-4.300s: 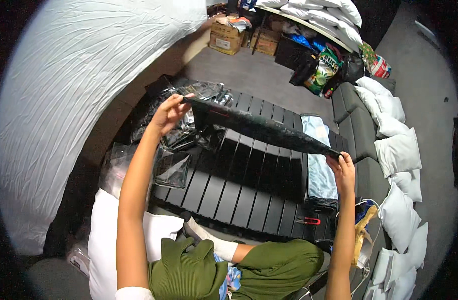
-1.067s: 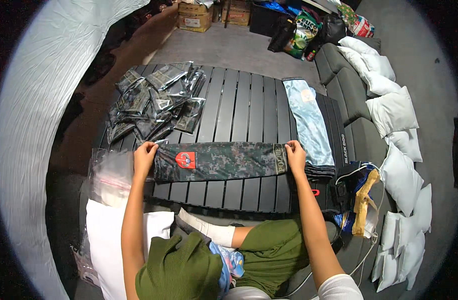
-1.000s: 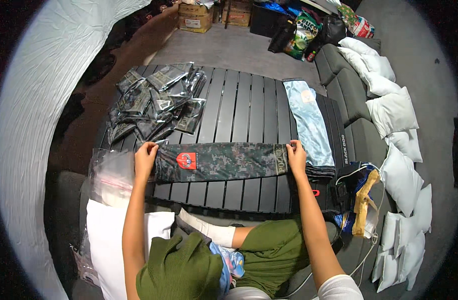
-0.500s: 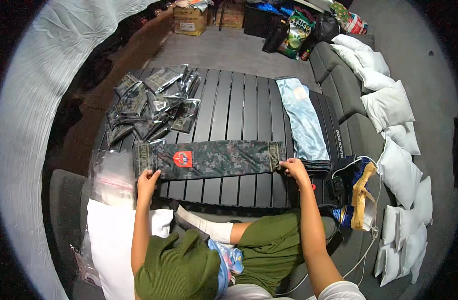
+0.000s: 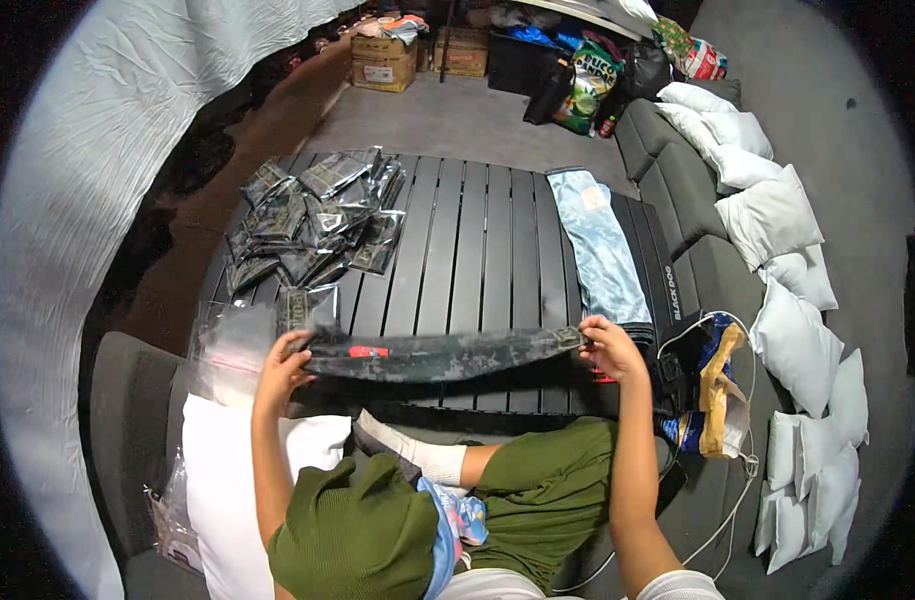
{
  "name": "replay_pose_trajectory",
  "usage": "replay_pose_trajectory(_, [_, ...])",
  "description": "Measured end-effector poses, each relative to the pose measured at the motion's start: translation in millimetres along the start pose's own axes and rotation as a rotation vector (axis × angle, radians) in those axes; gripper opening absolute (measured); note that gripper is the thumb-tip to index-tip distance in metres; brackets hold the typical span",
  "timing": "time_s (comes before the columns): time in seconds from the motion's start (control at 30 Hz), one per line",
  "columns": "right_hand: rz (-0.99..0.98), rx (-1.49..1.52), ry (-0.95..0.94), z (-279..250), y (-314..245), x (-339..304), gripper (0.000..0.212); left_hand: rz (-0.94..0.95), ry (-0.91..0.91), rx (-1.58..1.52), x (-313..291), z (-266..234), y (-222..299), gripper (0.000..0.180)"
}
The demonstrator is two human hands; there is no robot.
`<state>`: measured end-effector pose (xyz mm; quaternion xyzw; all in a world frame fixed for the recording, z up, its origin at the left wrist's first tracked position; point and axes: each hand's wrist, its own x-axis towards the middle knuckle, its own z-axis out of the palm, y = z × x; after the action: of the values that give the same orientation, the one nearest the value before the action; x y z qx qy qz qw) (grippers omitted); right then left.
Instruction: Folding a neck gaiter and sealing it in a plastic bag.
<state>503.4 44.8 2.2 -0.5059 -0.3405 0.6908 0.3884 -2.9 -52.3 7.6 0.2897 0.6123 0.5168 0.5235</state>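
Observation:
A dark camouflage arm sleeve [image 5: 448,357] with a small red patch is stretched sideways, tilted so its face looks narrow, above the near side of the slatted black table [image 5: 458,230]. My left hand [image 5: 284,370] pinches its left end, and my right hand [image 5: 610,346] grips the right end. Just beyond my left hand lies a packaged dark sleeve [image 5: 310,305], partly hidden by the camouflage one. Beside it rests a stack of clear plastic bags [image 5: 240,345]. A light blue sleeve [image 5: 603,245] lies flat past my right hand.
Several dark packets in clear wrap [image 5: 318,215] are heaped at the table's far left. A white cushion [image 5: 223,470] sits by my left forearm. At right are a blue and yellow bag [image 5: 718,395], a white cable [image 5: 743,490] and white pillows [image 5: 778,220] along the grey sofa [image 5: 693,200].
Both hands have raised the camouflage sleeve off the table and drawn it nearer to me. Its wide face has tipped to a narrow strip, and a packet behind its left end now shows.

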Motion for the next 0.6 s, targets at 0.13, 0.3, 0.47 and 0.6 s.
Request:
replay_pose_trajectory(0.13, [0.085,0.175,-0.054,-6,-25,-31,0.019,-0.047,-0.008,-0.170,-22,-3,55,0.036])
replay_pose_trajectory(0.3, [0.322,0.436,-0.079,-29,-12,-5,0.024,-0.338,0.022,-0.285,35,-4,43,0.030])
replay_pose_trajectory(0.47, [0.207,0.596,0.151,-28,22,30,0.031,-0.239,0.040,-0.363,120,18,-13,0.033])
replay_pose_trajectory(0.6, [-0.063,0.103,0.239,-14,36,20,0.022,0.386,0.175,0.537,122,1,-45,0.032])
